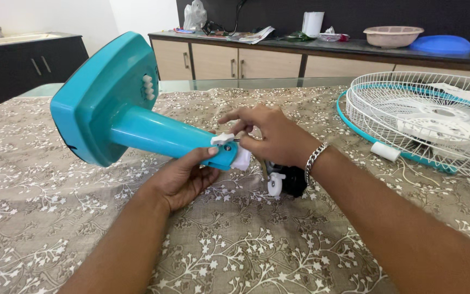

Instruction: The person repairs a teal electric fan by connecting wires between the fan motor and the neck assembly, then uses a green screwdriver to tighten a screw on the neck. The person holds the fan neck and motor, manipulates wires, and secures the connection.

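I see fan half-built | left hand (183,177) grips stand (137,117) neck | right hand (270,136) pinches knob (223,139) | motor (286,179) beneath | grille (425,122) loose at 3 o'clock

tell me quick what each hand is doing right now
Left hand: closed under the teal fan stand, holding its neck.
Right hand: fingers pinching the white knob.

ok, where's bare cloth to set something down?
Free: near edge of the tablecloth between the forearms, and far left behind the fan stand. Crowded: around the left hand, right hand, black motor, and fan grille at right.
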